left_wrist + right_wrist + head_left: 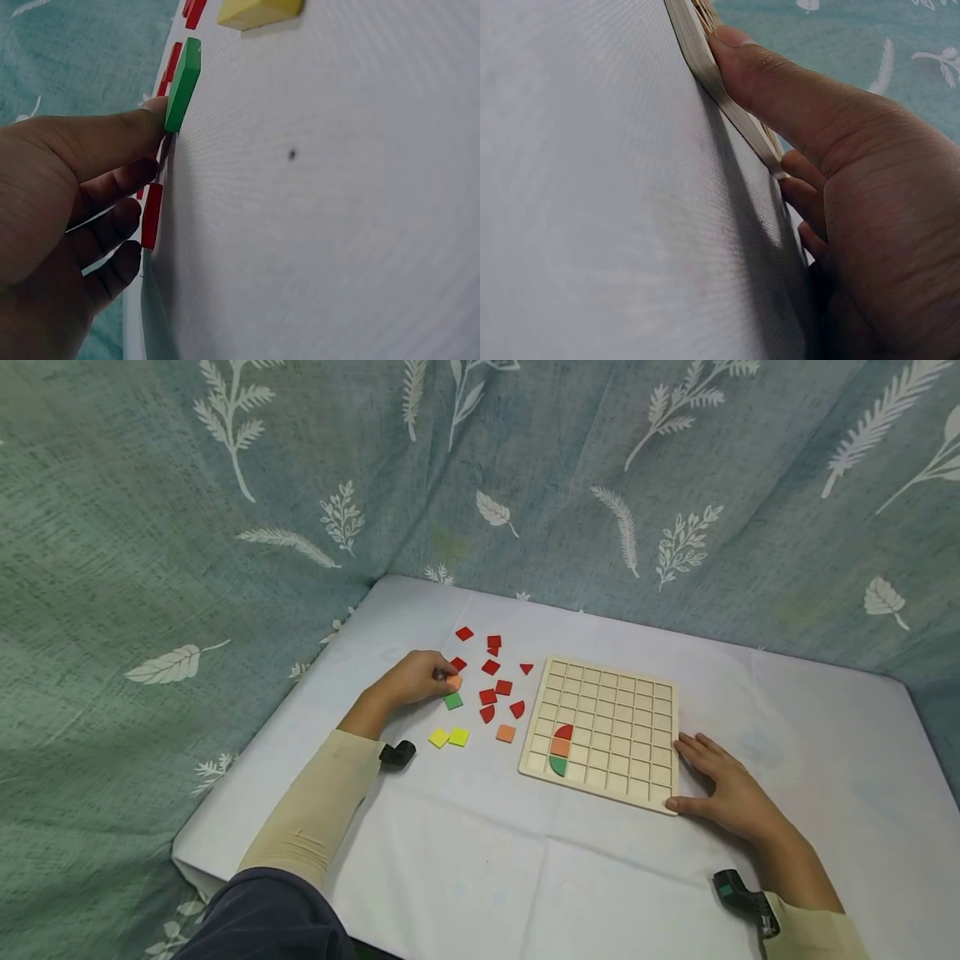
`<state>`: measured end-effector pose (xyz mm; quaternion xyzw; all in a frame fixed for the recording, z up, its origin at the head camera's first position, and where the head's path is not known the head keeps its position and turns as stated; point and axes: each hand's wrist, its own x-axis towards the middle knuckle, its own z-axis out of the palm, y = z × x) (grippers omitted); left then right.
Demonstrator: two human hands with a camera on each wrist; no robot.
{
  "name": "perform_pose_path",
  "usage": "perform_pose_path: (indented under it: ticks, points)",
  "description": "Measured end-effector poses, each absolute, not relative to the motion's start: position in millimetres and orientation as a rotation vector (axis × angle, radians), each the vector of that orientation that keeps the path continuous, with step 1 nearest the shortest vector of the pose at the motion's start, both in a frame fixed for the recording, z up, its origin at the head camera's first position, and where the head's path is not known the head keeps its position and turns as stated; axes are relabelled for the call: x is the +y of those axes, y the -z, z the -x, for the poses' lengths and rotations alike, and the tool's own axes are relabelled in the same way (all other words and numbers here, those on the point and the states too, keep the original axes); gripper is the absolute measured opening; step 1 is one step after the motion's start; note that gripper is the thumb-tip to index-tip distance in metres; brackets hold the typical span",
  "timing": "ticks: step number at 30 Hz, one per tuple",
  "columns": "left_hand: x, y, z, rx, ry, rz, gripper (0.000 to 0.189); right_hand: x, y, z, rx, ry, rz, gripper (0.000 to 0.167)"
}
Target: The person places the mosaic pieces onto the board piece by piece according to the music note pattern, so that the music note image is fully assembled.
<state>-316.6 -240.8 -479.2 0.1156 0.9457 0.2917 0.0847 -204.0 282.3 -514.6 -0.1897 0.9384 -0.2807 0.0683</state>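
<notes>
My left hand [417,677] reaches into the loose tiles and pinches an orange square tile [453,682] between thumb and fingers. A green tile [453,701] lies right beside the thumb; in the left wrist view this green tile [184,86] overlaps the thumb tip, and the orange one is hidden. At the right, my right hand [723,785] rests against a wooden grid board [615,727], thumb on its near right corner and fingers along its side. On the board, a red quarter-round tile [564,732], an orange square [560,747] and a green quarter-round [558,766] form a column.
Several red tiles [491,667] are scattered between the left hand and the board. Two yellow tiles [449,737] and another orange square [506,733] lie nearer me. A white cloth [480,860] covers the table, and a leaf-patterned curtain [525,485] hangs behind it.
</notes>
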Motion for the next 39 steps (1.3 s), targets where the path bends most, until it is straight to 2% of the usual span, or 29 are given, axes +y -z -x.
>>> perform_pose_path:
  ticks: [15, 39]
  points:
    - [-238.2, 479.4, 317.2, 2.824, -0.821, -0.277, 0.033, 281.6, 510.9, 203.5, 2.815, 0.848, 0.550, 0.108]
    - [-234.6, 476.9, 319.3, 2.865, -0.726, -0.362, 0.031, 282.1, 511.9, 206.6, 2.809, 0.839, 0.541, 0.108]
